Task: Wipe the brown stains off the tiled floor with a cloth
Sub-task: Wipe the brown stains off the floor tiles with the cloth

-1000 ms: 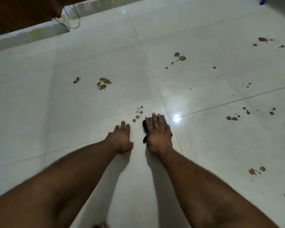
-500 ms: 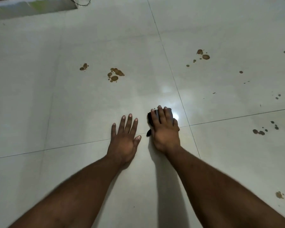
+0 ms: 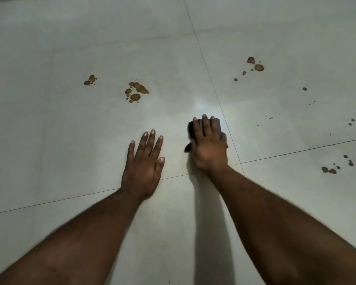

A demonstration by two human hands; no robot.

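My right hand [image 3: 209,146] presses a dark cloth [image 3: 191,128] flat against the pale tiled floor [image 3: 74,140], just left of a grout line. The cloth shows only at the fingertips and beside the thumb. My left hand [image 3: 145,165] lies flat on the floor to its left, fingers spread, holding nothing. A cluster of brown stains [image 3: 136,91] sits ahead of the left hand, with a smaller brown blot [image 3: 90,80] further left. More brown drops [image 3: 255,65] lie ahead to the right.
Small brown spots [image 3: 330,170] mark the tile to the right of my right forearm, and tiny specks [image 3: 351,121] dot the floor beyond them. Grout lines cross near the right wrist [image 3: 242,162]. A bright light reflection [image 3: 203,104] glares just ahead of the cloth.
The small drops that lay beside the cloth one second ago no longer show. My left hand has flattened with fingers spread. The view has shifted closer and to the left.
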